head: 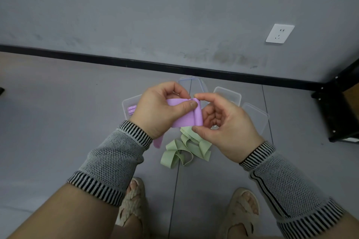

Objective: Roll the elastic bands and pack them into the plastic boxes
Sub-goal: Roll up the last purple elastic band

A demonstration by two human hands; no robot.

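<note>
Hands grip one purple elastic band [183,115] — left hand [161,108] pinching flat, right hand [225,124] pinching its rolled end.

Left grip [161,109] and right grip [223,124] both pinching.

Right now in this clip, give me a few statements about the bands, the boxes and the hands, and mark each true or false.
1. Both hands hold the purple band. True: the left hand grips its flat part and the right hand pinches the started roll.
2. The green band is already packed in a box. False: it lies loose and crumpled on the floor.
3. The clear box on the left holds purple rolled bands. True.
4. The purple band is fully rolled. False: only its right end is rolled, and a tail hangs below the left wrist.
5. The boxes stand on a table. False: they lie on the floor near the wall.
</note>
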